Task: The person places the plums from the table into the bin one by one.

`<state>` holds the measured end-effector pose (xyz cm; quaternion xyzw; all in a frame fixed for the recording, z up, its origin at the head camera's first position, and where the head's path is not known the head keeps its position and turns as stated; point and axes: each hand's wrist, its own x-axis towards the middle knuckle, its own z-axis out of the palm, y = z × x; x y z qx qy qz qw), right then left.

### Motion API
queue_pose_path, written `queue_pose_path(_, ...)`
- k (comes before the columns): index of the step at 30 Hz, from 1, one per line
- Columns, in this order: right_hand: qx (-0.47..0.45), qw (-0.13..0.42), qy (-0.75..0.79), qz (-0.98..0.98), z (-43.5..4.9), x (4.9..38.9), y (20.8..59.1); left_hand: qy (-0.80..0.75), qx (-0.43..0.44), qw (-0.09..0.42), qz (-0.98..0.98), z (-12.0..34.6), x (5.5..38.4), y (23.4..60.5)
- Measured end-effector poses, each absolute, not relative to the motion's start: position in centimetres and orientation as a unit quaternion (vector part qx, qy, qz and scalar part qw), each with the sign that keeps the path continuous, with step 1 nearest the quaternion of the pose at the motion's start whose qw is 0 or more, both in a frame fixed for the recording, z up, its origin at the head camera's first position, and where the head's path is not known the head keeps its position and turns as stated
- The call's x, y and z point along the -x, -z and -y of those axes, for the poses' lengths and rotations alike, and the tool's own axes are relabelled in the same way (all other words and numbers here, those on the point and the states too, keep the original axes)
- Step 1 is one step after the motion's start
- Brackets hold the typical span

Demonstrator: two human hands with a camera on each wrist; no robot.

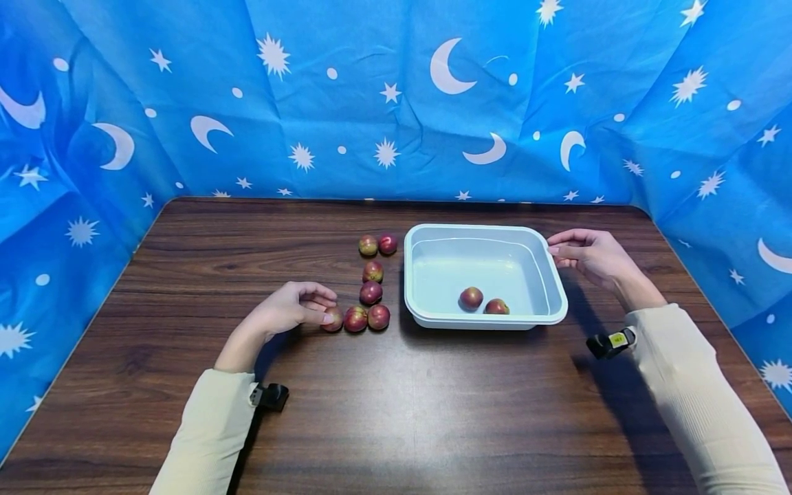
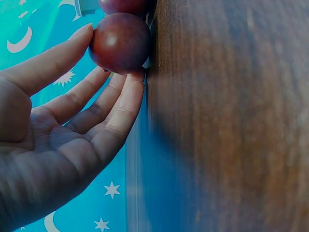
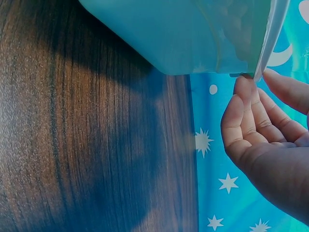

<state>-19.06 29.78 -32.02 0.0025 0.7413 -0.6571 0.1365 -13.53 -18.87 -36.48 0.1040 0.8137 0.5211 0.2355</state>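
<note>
My left hand (image 1: pixel 289 308) is at the leftmost plum (image 1: pixel 332 319), a reddish, round fruit on the table. In the left wrist view, the thumb touches that plum (image 2: pixel 120 43) on one side and the fingertips touch it on the other. Beside it lie a second plum (image 1: pixel 355 320) and a third plum (image 1: pixel 379 316). At the right, my right hand (image 1: pixel 590 258) pinches the rim of a white plastic basin (image 1: pixel 489 320) between thumb and fingers. Inside the basin are two plums, one plum (image 1: pixel 471 298) whole in sight and the other plum (image 1: pixel 497 306) partly behind the front rim.
More plums stand in a line going back from the front row, among them a dark plum (image 1: pixel 370 293) and a red plum (image 1: pixel 388 244). The dark wooden table (image 1: pixel 371 412) reaches back to a blue curtain (image 1: pixel 346 103) with moons and stars.
</note>
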Motion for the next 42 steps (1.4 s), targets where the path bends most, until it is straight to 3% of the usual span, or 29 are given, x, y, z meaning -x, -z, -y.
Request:
queue_pose_path(19, -0.020, 0.123, 0.627, -0.769, -29.6, 19.0, 32.1, -0.517, -0.095, 0.243, -0.815, 18.9, 13.9, 36.4)
queue_pose_path(42, -0.012, 0.134, 0.660, -0.739, -29.7, 19.0, 32.1, -0.517, -0.086, 0.208, -0.826, 19.1, 15.3, 34.7)
